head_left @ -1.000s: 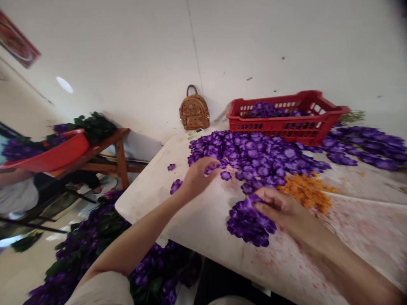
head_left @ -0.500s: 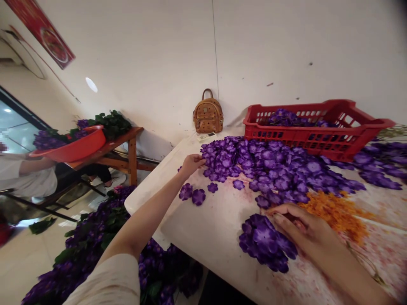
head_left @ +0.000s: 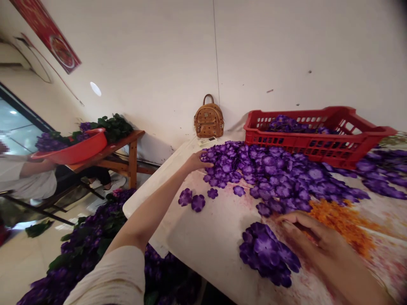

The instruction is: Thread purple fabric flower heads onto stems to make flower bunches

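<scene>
My left hand (head_left: pixel 197 162) reaches to the left edge of a heap of purple fabric petals (head_left: pixel 273 169). Its fingertips are apart, with petals showing between and beside them; I cannot make out a firm hold on any one. My right hand (head_left: pixel 314 241) is low on the right, thumb and forefinger pinched together; whatever is in the pinch is too small to name. Just left of its fingertips is a stacked bunch of purple petals (head_left: pixel 265 252). Several loose petals (head_left: pixel 198 203) lie apart on the white table (head_left: pixel 203 233).
Behind the heap stands a red plastic crate (head_left: pixel 295 144) holding purple flowers. A brown backpack (head_left: pixel 209 120) leans on the wall. Orange flower bits (head_left: pixel 343 224) lie by my right hand. Finished-looking purple flowers (head_left: pixel 92 241) cover the floor at left. A person sits beside a red basin (head_left: pixel 79 148).
My left hand has moved slightly into the petal heap and its fingers have spread. The right hand's fingertips have shifted a little right, away from the bunch. The view has tilted slightly.
</scene>
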`<state>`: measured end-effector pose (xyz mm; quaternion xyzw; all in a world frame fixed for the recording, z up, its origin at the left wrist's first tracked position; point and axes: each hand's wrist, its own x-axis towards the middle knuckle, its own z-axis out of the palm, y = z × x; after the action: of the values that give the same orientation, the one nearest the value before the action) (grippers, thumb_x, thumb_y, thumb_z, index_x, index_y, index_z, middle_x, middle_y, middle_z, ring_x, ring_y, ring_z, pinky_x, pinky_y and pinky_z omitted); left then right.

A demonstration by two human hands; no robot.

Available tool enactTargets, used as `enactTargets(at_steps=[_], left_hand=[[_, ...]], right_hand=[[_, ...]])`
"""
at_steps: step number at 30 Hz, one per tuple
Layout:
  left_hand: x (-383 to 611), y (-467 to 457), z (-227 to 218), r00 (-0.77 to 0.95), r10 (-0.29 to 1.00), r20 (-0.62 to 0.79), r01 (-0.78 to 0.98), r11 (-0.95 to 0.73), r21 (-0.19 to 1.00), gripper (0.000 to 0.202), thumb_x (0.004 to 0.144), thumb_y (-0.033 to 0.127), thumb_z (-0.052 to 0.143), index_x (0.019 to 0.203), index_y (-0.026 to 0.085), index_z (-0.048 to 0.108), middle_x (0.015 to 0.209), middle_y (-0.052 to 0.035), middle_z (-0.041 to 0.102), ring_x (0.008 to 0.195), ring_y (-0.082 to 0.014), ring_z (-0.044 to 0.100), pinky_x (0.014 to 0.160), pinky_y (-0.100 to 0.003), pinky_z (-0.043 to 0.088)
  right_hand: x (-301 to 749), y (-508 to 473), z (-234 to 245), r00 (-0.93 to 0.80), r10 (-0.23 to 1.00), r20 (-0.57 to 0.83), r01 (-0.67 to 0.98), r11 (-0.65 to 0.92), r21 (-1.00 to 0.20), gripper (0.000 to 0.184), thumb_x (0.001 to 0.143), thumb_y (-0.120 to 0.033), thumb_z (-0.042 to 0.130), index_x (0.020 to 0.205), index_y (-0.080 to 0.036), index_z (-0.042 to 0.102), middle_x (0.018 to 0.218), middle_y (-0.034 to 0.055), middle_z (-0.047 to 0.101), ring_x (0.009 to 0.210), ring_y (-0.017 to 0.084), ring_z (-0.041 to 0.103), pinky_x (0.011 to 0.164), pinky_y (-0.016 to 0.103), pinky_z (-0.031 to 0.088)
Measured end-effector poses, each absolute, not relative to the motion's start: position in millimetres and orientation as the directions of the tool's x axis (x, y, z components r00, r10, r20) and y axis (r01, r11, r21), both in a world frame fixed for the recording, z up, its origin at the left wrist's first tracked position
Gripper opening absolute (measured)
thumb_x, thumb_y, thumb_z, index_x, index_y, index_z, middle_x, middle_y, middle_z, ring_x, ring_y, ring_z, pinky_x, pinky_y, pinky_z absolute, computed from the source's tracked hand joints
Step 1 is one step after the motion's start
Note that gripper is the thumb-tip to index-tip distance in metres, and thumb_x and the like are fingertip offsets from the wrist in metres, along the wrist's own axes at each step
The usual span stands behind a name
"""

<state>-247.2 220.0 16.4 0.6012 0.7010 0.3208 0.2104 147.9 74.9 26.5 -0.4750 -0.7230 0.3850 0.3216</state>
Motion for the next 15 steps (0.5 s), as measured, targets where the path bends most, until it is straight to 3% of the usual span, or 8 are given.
enactTargets(at_steps=[3, 5, 7, 10, 15], left_hand=[[-211.6, 225.2, 0.7, 0.031, 0.984, 0.175, 0.785, -0.132, 0.605, 0.062, 0.064, 0.03, 0.091, 0.123, 0.023, 0.074, 0.126, -0.0086, 0.073, 0.121, -0.0284, 0.065, 0.111, -0.036, 0.047], [-202.3, 227.8, -2.9, 0.033, 0.98, 0.196, 0.799, -0.144, 0.583, 0.04, 0.071, 0.022, 0.083, 0.111, 0.022, 0.078, 0.121, -0.0077, 0.076, 0.12, -0.0275, 0.066, 0.113, -0.037, 0.046], [-211.7, 228.2, 1.4, -0.013, 0.979, 0.206, 0.812, -0.11, 0.573, 0.03, 0.076, 0.016, 0.074, 0.105, 0.021, 0.079, 0.117, -0.0073, 0.077, 0.116, -0.0272, 0.068, 0.11, -0.037, 0.048], [-247.2, 229.9, 16.9, -0.114, 0.974, 0.193, 0.823, -0.016, 0.568, 0.029, 0.079, 0.019, 0.07, 0.106, 0.021, 0.079, 0.112, -0.0076, 0.078, 0.111, -0.0282, 0.07, 0.103, -0.038, 0.053], [-261.5, 270.0, 31.8, -0.201, 0.967, 0.155, 0.816, 0.078, 0.572, 0.053, 0.082, 0.052, 0.074, 0.123, 0.019, 0.073, 0.129, -0.0133, 0.072, 0.12, -0.0322, 0.067, 0.106, -0.039, 0.05]], right_hand=[[149.1, 75.0, 26.4, -0.319, 0.941, 0.112, 0.464, 0.258, -0.848, 0.033, 0.094, -0.057, 0.056, 0.089, -0.03, 0.076, 0.091, 0.0048, 0.08, 0.085, 0.027, 0.075, 0.077, 0.034, 0.06], [152.3, 76.4, 23.5, -0.304, 0.943, 0.132, 0.484, 0.272, -0.832, 0.034, 0.093, -0.058, 0.055, 0.089, -0.03, 0.076, 0.091, 0.0049, 0.08, 0.084, 0.027, 0.075, 0.074, 0.034, 0.06], [156.6, 78.2, 20.6, -0.31, 0.939, 0.146, 0.494, 0.291, -0.82, 0.038, 0.094, -0.06, 0.053, 0.089, -0.03, 0.076, 0.091, 0.0058, 0.08, 0.083, 0.028, 0.075, 0.073, 0.035, 0.06], [161.4, 79.6, 18.7, -0.331, 0.93, 0.158, 0.494, 0.314, -0.811, 0.041, 0.094, -0.062, 0.051, 0.089, -0.029, 0.076, 0.091, 0.0068, 0.079, 0.083, 0.028, 0.075, 0.072, 0.036, 0.061], [160.7, 78.2, 17.2, -0.357, 0.92, 0.161, 0.484, 0.33, -0.811, 0.036, 0.095, -0.058, 0.053, 0.091, -0.029, 0.076, 0.088, 0.0053, 0.078, 0.081, 0.026, 0.076, 0.067, 0.03, 0.062]])
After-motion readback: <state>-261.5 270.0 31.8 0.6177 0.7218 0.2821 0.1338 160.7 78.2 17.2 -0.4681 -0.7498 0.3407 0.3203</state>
